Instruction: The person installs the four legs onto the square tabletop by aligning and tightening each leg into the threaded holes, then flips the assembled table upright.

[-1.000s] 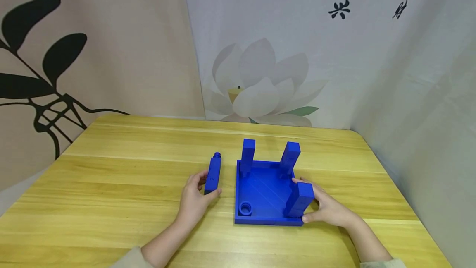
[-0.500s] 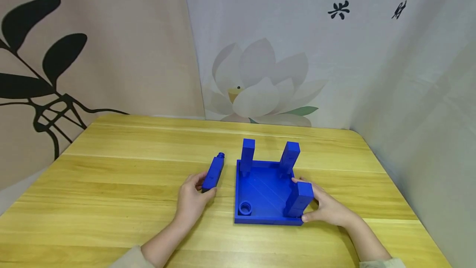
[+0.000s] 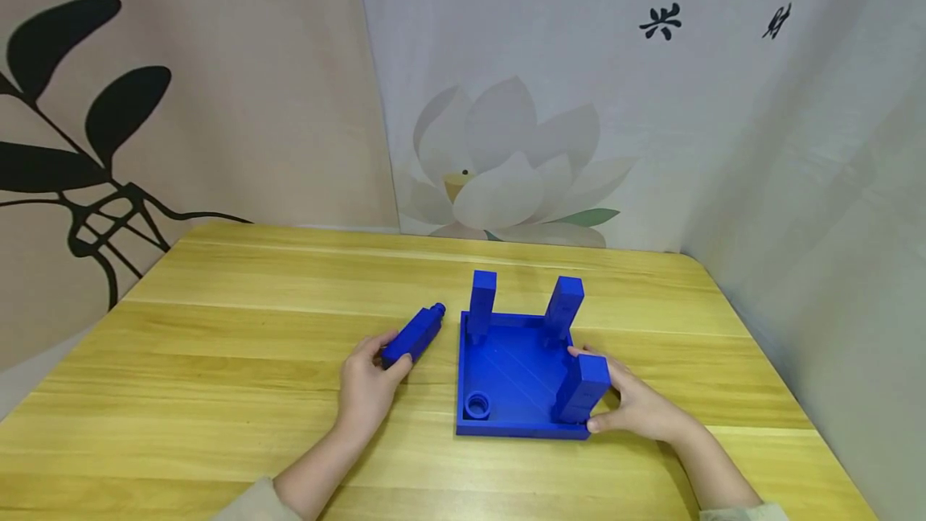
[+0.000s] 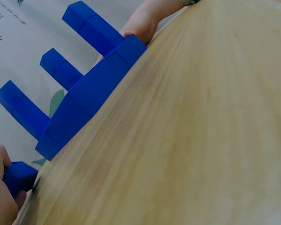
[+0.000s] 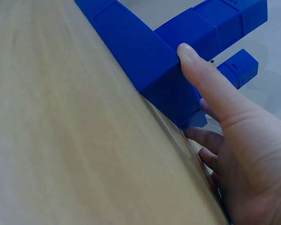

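Observation:
My left hand (image 3: 367, 388) grips a blue toy table leg (image 3: 414, 336) by its plain end, thumb on the near side. The leg's narrow round end points away and right, low over or on the wood. To its right lies a blue square tabletop (image 3: 517, 368), underside up with a raised rim. Three legs stand at its corners: back left (image 3: 483, 304), back right (image 3: 564, 304) and front right (image 3: 582, 388). A round socket (image 3: 477, 406) shows in the front left corner. My right hand (image 3: 640, 408) holds the tabletop's right side, thumb at the near corner.
The wooden table (image 3: 239, 376) extends around both hands. Behind it hangs a printed cloth (image 3: 506, 159) with a lotus, leaves and characters. Another pale cloth (image 3: 817, 207) borders the right side.
The leg in my left hand has turned clockwise, its round end swinging right toward the tabletop, and the hand has drawn slightly left. My right hand and the tabletop stay put.

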Available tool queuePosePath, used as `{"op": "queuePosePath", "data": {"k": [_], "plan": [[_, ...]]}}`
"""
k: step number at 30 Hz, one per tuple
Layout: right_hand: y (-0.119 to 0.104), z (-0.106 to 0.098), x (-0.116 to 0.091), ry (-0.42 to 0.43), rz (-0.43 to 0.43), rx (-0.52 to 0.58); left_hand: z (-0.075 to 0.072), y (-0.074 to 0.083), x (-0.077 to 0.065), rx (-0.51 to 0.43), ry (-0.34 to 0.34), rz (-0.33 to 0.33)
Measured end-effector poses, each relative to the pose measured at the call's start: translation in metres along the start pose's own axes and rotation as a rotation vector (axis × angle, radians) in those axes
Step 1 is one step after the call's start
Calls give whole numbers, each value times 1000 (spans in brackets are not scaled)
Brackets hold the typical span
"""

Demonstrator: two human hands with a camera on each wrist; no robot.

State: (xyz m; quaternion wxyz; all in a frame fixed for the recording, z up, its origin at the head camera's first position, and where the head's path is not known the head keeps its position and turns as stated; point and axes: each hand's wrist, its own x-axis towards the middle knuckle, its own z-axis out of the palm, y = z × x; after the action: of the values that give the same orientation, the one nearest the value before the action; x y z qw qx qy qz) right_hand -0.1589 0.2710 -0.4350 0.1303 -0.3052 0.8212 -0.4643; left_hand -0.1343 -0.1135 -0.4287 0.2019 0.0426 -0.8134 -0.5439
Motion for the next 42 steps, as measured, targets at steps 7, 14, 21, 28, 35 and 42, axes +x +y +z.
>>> {"op": "queuePosePath", "data": {"k": [7, 14, 21, 28, 35, 42], "plan": [[-1, 0, 0, -2, 5, -11, -2, 2, 1, -56, 28, -52], [0, 1, -1, 1, 10, -12, -5, 4, 2, -139, 81, -57], [-1, 0, 0, -3, 16, -20, -9, 5, 5, -252, 125, -33], [-1, 0, -1, -2, 20, -26, -14, 16, 5, -336, 137, 11], [-2, 0, -1, 6, 4, -27, -19, 29, 6, -382, 135, 35], [-2, 1, -1, 12, -1, -26, -22, 44, 7, -426, 122, 45]]}}
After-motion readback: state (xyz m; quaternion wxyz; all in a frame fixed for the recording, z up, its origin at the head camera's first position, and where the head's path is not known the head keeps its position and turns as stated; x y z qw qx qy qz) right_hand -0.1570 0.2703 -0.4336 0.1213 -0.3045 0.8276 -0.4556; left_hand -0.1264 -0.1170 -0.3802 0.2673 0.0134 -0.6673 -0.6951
